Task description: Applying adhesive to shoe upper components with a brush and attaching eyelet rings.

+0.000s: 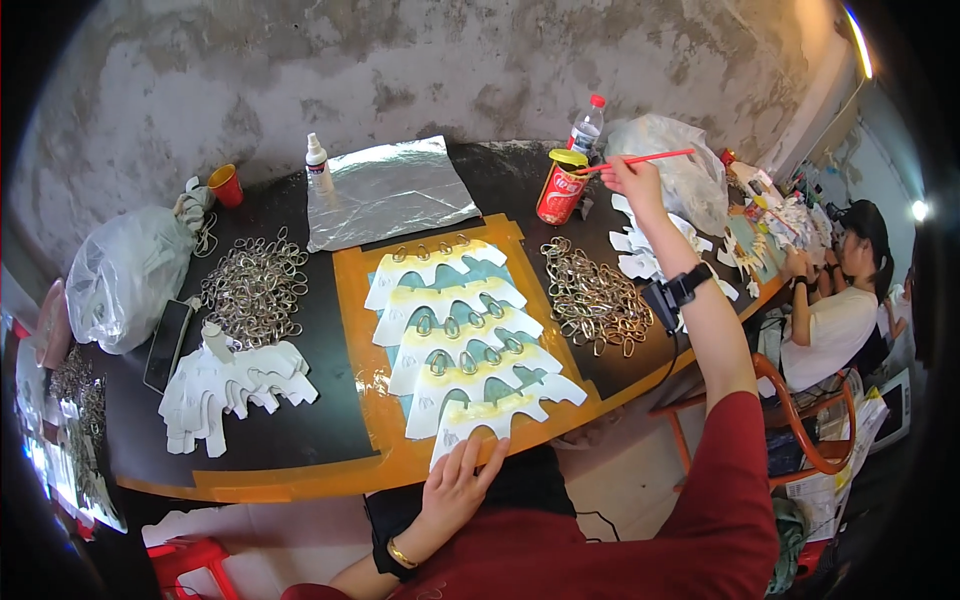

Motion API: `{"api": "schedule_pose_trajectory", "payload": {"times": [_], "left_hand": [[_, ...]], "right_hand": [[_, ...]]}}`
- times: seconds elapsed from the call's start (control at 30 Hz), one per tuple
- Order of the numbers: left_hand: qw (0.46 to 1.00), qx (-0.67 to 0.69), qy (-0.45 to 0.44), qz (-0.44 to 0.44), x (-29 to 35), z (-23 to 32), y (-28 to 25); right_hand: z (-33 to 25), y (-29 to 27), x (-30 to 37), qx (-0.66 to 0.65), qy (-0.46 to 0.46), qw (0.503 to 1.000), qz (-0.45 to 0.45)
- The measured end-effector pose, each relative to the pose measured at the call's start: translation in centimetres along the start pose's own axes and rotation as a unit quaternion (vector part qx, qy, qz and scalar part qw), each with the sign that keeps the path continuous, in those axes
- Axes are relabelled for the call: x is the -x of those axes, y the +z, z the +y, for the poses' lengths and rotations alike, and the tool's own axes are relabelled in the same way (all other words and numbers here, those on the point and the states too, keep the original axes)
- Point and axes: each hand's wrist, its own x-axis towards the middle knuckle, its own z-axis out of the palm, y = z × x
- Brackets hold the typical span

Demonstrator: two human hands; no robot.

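My right hand (634,184) pinches a thin red stick (660,156), whose low end reaches the opening of a red can (561,196) with a yellow rim; its tip is hidden there. My left hand (462,488) rests at the table's front edge, fingers apart and fingertips on the nearest white scalloped cutout (512,405). Several such cutouts lie overlapped in rows, with yellowish wet-looking smears along their upper edges. Oval metal rings (451,328) sit on most rows; the nearest row bears none. Beneath them shows a teal sheet (486,272), on an area of orange-brown tape (355,345).
Piles of metal rings lie left (255,295) and right (597,297) of the rows. White cutouts (235,385) are stacked at left near a phone (167,345). Behind are foil (395,190), a small white bottle (318,165) and a plastic bottle (586,128). A co-worker (835,310) sits at right.
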Motion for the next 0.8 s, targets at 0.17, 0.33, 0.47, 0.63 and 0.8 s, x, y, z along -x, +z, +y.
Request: {"api": "schedule_pose_trajectory", "payload": {"times": [0.17, 0.33, 0.47, 0.63, 0.8], "left_hand": [[1.0, 0.004, 0.008, -0.003, -0.1, 0.2, 0.1], [1.0, 0.004, -0.015, -0.002, 0.0, 0.8, -0.1], [1.0, -0.007, -0.009, 0.0, 0.0, 0.5, 0.2], [1.0, 0.006, -0.009, 0.006, -0.2, 0.4, 0.4], [0.999, 0.019, -0.023, 0.019, -0.6, 0.6, 0.1]], "right_hand": [[0.9, 0.3, -0.6, 0.049, 0.03, 0.998, -0.02], [-2.3, -2.4, 0.5, -0.015, -0.003, 1.0, 0.01], [-3.1, -3.1, 1.1, -0.004, -0.02, 1.0, -0.006], [-3.6, -3.7, 2.0, 0.098, -0.103, 0.989, -0.04], [-5.5, -3.9, 3.0, 0.204, -0.167, 0.962, -0.074]]}}
